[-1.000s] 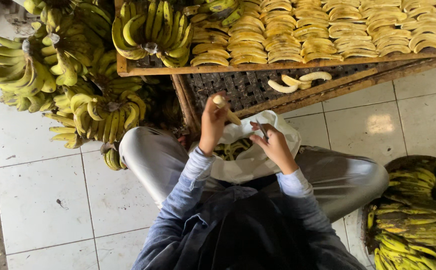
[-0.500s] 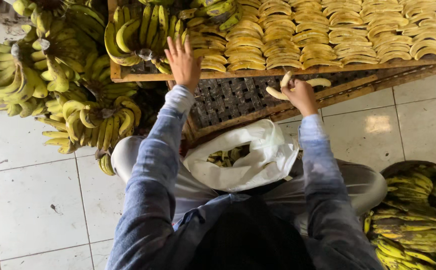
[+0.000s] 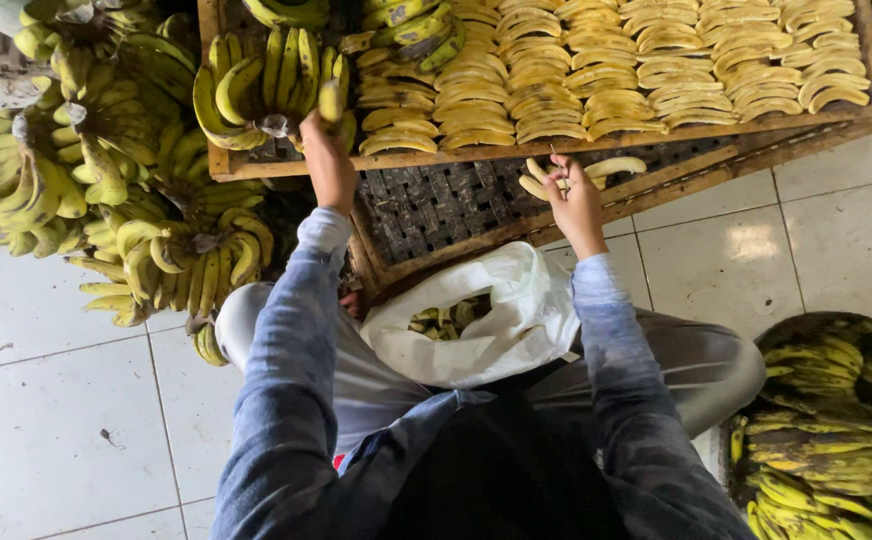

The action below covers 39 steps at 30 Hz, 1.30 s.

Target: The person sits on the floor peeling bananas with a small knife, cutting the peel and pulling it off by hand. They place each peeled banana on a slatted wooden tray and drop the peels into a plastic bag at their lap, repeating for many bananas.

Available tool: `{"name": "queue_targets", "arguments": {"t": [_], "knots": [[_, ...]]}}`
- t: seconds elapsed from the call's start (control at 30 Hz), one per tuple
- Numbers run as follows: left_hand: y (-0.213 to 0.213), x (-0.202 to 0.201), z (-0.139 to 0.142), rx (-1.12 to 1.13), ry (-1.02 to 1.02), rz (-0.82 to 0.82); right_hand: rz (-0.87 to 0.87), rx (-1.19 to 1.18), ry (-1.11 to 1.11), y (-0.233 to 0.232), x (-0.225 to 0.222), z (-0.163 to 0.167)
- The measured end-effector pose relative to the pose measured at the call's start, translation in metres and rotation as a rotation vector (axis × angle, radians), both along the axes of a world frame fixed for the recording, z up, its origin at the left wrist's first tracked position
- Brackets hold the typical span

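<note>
Two hands are busy here. The left hand [image 3: 328, 165] closes its grip on one yellow banana [image 3: 330, 101] at the front edge of the top tray [image 3: 256, 165], beside a green bunch [image 3: 256, 85]. The right hand [image 3: 578, 195] rests on a few peeled bananas [image 3: 571, 175] on the woven rack [image 3: 436, 205]; I cannot tell how tight its grip is. Many peeled bananas fill the top tray in rows [image 3: 596, 70], so lots look done. Big unpeeled piles [image 3: 86, 190] wait on the left and in a basket [image 3: 836, 410] on the right. A white bag [image 3: 516, 320] of peels sits on the lap. The rack has open room.
</note>
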State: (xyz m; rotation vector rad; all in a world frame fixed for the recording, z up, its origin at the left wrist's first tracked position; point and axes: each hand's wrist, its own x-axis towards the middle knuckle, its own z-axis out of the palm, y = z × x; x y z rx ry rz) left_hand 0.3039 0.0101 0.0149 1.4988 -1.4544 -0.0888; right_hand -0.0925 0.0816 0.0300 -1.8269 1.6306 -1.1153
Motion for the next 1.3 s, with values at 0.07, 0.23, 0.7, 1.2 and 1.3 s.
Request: {"name": "queue_targets", "arguments": {"t": [0.07,0.23,0.7,1.2,1.3], "knots": [[0.013,-0.003,0.009,-0.177,0.419,0.026,0.042,-0.069,-0.086,0.012,0.014,0.018],[0.070,-0.044,0.054,-0.198,1.051,-0.207,0.176,0.052,-0.199,0.050,0.069,0.091],[0.209,-0.084,0.155,0.546,0.905,-0.999,0.517,-0.317,0.099,0.132,0.096,0.204],[0.208,-0.109,0.148,0.082,0.125,-0.519,0.155,-0.131,0.217,0.143,0.121,0.197],[0.211,-0.109,0.143,-0.065,-0.070,-0.401,0.088,-0.040,0.239,0.144,0.133,0.193]]}}
